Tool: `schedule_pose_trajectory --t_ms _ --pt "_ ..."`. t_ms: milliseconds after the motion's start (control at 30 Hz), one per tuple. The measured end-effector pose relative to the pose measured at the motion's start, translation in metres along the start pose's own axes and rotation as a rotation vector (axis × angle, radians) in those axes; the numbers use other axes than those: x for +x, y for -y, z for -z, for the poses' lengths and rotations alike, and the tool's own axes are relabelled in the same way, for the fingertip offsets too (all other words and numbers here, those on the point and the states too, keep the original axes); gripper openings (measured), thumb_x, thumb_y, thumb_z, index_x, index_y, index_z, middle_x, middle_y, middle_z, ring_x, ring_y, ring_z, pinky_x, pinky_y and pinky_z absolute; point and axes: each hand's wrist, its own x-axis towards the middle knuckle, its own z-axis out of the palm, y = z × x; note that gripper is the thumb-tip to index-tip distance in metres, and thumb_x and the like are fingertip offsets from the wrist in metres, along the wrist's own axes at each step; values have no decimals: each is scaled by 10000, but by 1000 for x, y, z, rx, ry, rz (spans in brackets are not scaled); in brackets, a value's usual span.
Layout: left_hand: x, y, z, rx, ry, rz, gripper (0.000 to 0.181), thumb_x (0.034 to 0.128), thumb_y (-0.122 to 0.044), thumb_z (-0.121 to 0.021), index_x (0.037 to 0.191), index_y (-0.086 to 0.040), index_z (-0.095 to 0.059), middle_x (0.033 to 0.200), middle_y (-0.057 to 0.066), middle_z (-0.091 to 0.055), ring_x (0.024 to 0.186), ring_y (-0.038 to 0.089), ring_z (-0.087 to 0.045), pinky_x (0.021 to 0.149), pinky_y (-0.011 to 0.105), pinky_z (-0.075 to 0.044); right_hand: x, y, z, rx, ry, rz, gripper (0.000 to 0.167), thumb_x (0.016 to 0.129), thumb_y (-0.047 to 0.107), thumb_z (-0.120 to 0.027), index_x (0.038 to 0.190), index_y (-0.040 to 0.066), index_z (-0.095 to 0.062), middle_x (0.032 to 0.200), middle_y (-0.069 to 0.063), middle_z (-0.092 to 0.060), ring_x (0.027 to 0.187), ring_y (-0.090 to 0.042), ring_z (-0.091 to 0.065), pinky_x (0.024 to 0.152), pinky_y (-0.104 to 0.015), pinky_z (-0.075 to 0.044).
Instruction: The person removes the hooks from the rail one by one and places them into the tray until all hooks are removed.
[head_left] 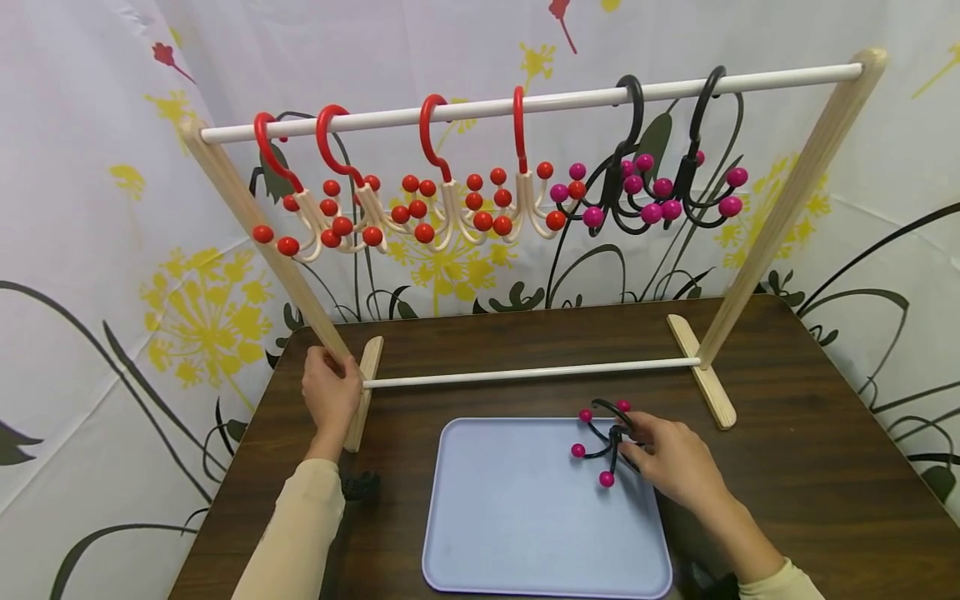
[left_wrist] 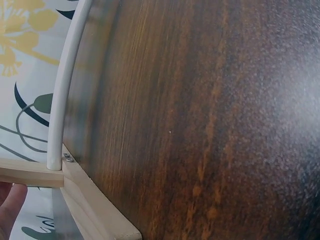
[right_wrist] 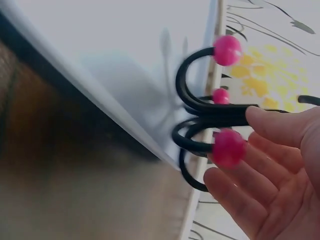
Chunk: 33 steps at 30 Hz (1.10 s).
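My right hand pinches a black multi-prong hanger with magenta ball tips, held over the right part of a light blue tray. The right wrist view shows the thumb on the black shaft, with the prongs pointing away from the palm. My left hand grips the foot of the rack's left wooden post; only part of a finger shows at the post in the left wrist view. On the rack's white top bar hang several cream hangers with red hooks and two black ones.
The rack stands on two wooden feet, joined by a white lower rod. Everything is on a dark brown wooden table. A floral curtain hangs behind and at both sides.
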Motion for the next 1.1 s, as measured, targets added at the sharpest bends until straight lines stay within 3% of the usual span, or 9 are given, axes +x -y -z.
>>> schedule_pose_trajectory --t_ms 200,433,533,633,733,867,933,1033,1100 --pt "1 0 1 -4 -5 -2 203 876 -115 -660 996 -22 -526 872 158 -545 790 343 -536 716 507 -398 -1 9 25 -12 75 -4 408 830 118 -766 1222 72 -662 1046 -120 -725 926 -307 -701 747 -496 -532" --pt "3 2 1 -2 -8 -1 204 873 -123 -662 984 -23 -524 864 155 -540 779 345 -530 710 501 -396 3 28 77 -46 115 62 406 850 65 -728 1248 91 -651 1108 -86 -713 967 -279 -696 796 -508 -522" --pt "3 2 1 -2 -8 4 207 875 -125 -662 989 -22 -523 864 151 -537 779 339 -529 708 493 -392 6 41 105 -93 25 103 372 861 130 -743 1226 117 -671 1074 -83 -722 931 -297 -692 762 -524 -514" --pt "3 3 2 -4 -9 3 208 875 -123 -663 989 -17 -525 859 151 -535 777 336 -527 704 489 -389 8 57 131 -128 -147 157 332 862 192 -757 1182 124 -699 1035 -94 -729 867 -322 -693 714 -494 -509" --pt "3 2 2 -6 -11 -6 207 874 -118 -661 987 -12 -524 855 154 -533 775 336 -526 701 495 -386 13 72 154 -103 -360 220 293 852 172 -767 1135 112 -723 1039 -106 -728 811 -334 -703 687 -265 -507" --pt "3 1 3 -6 -4 -3 204 873 -119 -661 986 -16 -525 860 153 -541 773 343 -530 708 499 -392 30 85 178 -99 -586 342 318 823 119 -777 1135 78 -729 1068 -116 -722 690 -262 -668 594 -67 -342" --pt "3 0 3 -8 5 2 205 873 -118 -661 988 -17 -525 868 154 -548 778 351 -534 716 502 -396 43 87 185 -122 -650 380 352 828 121 -766 1173 71 -713 1124 -124 -704 705 -236 -634 610 -89 -317" --pt "2 -1 2 -9 12 10 204 872 -110 -656 994 -12 -525 876 160 -554 788 356 -540 722 506 -397 65 87 193 -126 -684 379 404 857 154 -736 1248 75 -669 1220 -124 -661 775 -254 -608 722 -245 -403" --pt "2 -2 2 -8 13 13 202 871 -106 -656 992 -11 -524 875 160 -554 788 357 -539 721 506 -396 79 87 199 -107 -683 345 428 881 186 -712 1291 85 -640 1263 -133 -631 995 -305 -616 837 -373 -433"
